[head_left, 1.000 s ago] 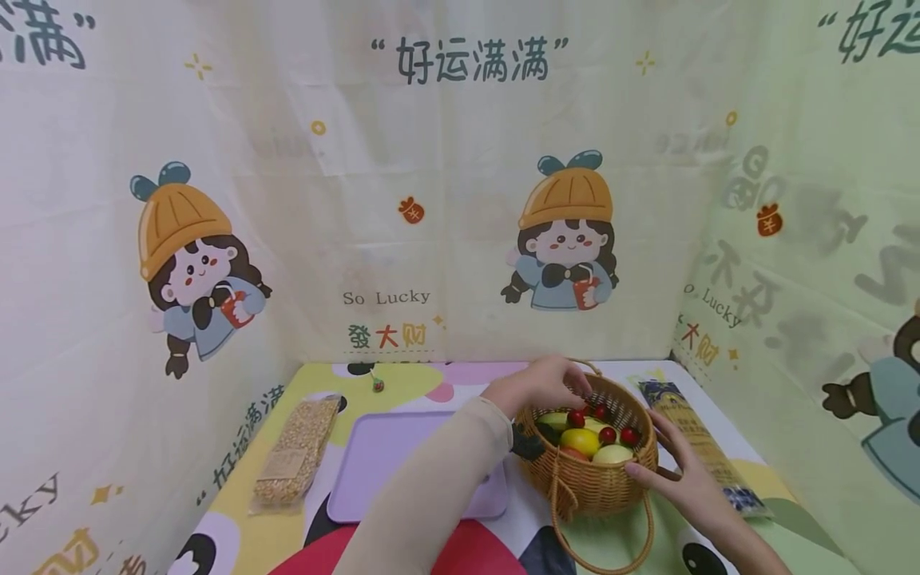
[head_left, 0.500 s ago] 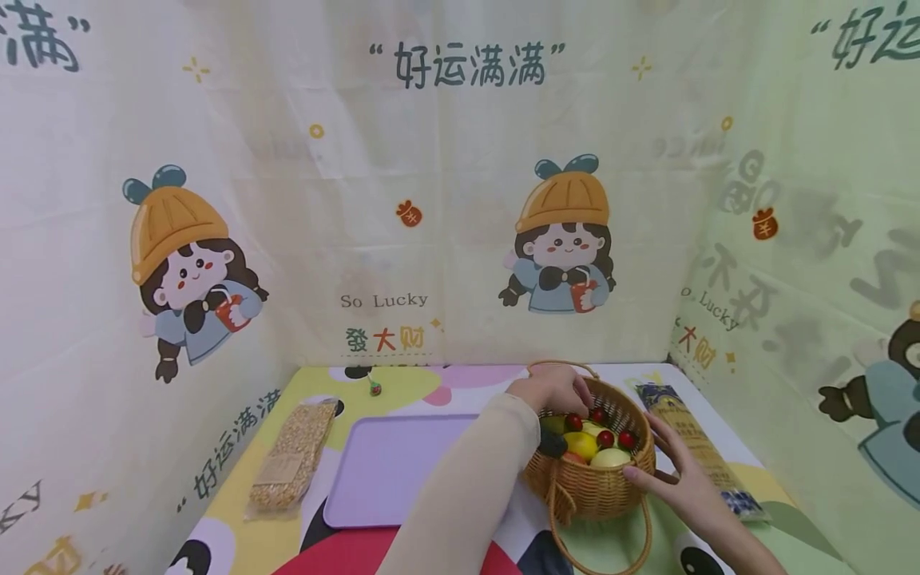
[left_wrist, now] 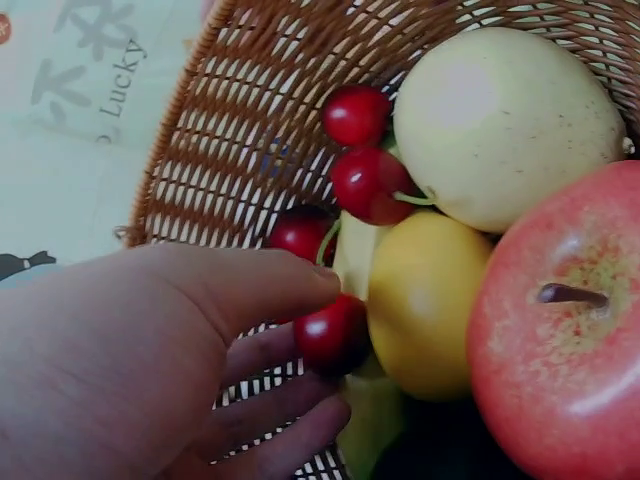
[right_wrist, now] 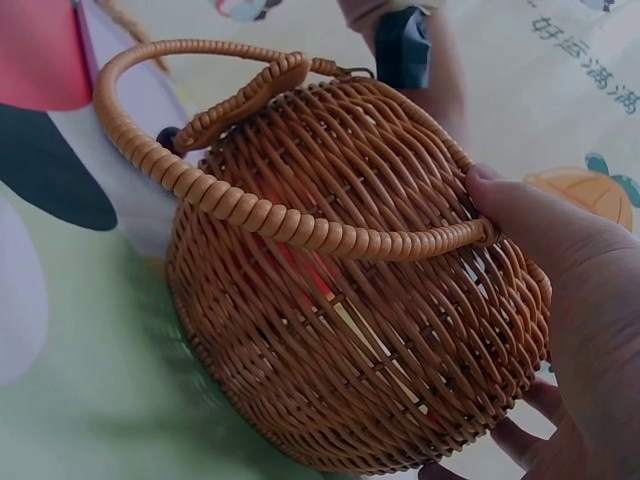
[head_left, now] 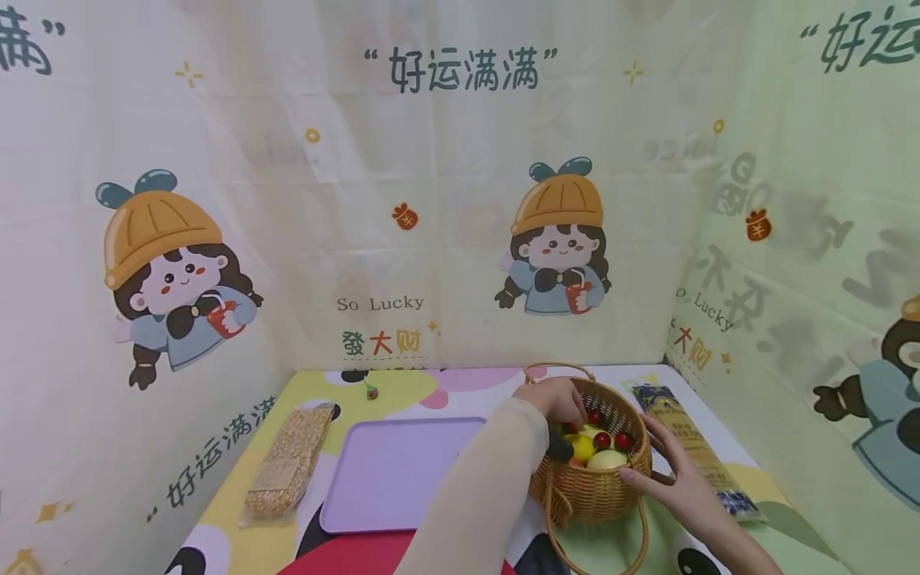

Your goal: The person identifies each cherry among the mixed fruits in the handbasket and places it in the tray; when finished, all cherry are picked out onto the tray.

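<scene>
A wicker basket (head_left: 596, 495) full of fruit stands right of the tray in the head view. My left hand (head_left: 557, 399) reaches down inside it; the left wrist view shows the thumb and index finger on either side of a red cherry (left_wrist: 333, 335). More cherries (left_wrist: 375, 185), a yellow lemon-like fruit (left_wrist: 430, 300), a pale round fruit (left_wrist: 505, 125) and a red apple (left_wrist: 560, 330) lie around that cherry. With its thumb on the rim and fingers spread along the outer wall, my right hand (head_left: 679, 463) holds the basket's right side.
A lilac tray (head_left: 391, 479) lies left of the basket, and a bag of kernels (head_left: 287, 463) farther left. Behind the right hand is a long yellow-and-blue packet (head_left: 690, 439). One small red-and-green item (head_left: 371, 392) sits at the back. The basket's handle (right_wrist: 300, 225) hangs toward the front.
My left hand has moved slightly right and deeper into the basket, its thumb and index finger closing on a cherry. The right hand keeps its hold on the basket.
</scene>
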The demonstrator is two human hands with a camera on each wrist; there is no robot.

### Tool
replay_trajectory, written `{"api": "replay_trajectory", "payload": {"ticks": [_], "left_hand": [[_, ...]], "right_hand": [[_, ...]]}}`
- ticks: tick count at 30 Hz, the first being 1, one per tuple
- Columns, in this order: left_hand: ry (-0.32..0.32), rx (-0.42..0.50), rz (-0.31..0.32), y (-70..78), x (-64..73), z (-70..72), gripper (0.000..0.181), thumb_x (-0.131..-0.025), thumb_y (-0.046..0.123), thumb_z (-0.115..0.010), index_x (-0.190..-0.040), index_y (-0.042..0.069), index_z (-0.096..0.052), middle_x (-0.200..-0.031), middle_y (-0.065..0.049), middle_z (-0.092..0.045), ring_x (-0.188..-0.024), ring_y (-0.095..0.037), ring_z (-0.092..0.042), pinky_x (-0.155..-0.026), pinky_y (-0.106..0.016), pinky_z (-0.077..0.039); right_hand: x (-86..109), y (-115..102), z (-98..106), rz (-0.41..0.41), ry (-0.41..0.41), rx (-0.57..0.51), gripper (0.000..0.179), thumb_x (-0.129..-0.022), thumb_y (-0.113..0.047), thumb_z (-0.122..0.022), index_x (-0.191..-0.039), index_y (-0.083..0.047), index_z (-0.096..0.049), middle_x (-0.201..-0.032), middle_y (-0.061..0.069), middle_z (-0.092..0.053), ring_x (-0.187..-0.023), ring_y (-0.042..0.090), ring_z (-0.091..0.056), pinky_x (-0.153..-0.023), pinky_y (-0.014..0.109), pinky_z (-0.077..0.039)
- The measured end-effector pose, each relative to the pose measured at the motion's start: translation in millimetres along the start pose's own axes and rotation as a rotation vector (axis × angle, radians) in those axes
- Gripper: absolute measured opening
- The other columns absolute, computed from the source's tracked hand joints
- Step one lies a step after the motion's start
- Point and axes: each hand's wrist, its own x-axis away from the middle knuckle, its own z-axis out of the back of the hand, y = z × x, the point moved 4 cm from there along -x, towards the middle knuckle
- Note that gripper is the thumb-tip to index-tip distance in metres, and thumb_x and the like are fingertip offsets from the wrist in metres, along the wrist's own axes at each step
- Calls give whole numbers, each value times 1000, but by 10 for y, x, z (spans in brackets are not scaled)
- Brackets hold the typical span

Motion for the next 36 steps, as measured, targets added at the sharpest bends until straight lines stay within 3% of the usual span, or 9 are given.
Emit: {"api": "replay_trajectory", "payload": {"ticks": [10,16,20,28,36], "left_hand": [[14,20,-2,-40,-25,-48,6,-96,23,-87,-98,28,-90,-100,13,-79,-86,-7,-69,-86,-31,-61],[-13,87,-47,-53,12,0,6,-94,19,-89,-99,22,-89,-91,10,-80,-84,-11,-75,-78,-29,-61],[-43,112,-83,13,61,65,9,-95,17,-87,-104,19,-89,-91,9,-78,-86,-15,-78,-80,-32,-64],[-34,137,-202,241,200,201,14,-98,17,-84,-112,17,-87,-101,11,-76,-89,-8,-69,-82,-26,-61],[55,75,-340,322,376,276,13,-99,18,-85,-112,19,-87,-98,13,-78,-88,-3,-68,-77,-17,-57]], "right_hand": [[-7,15,-14,-28,0,3,98,-107,-25,-76,-180,-18,-11,-182,31,-15,-163,62,-21,-111,74,-52],[-13,6,-23,-30,-2,3,97,-107,-25,-75,-180,-17,-11,-183,30,-14,-162,62,-21,-112,75,-52],[-12,-2,-17,-29,-3,18,98,-108,-26,-75,-180,-16,-9,-182,31,-14,-162,63,-21,-112,75,-51],[1,2,-19,-44,-7,21,97,-109,-28,-74,-180,-18,-8,-182,32,-15,-162,62,-21,-111,74,-53],[12,10,-7,-46,-12,17,98,-108,-29,-74,-180,-19,-8,-182,31,-14,-163,61,-21,-111,71,-54]]}}
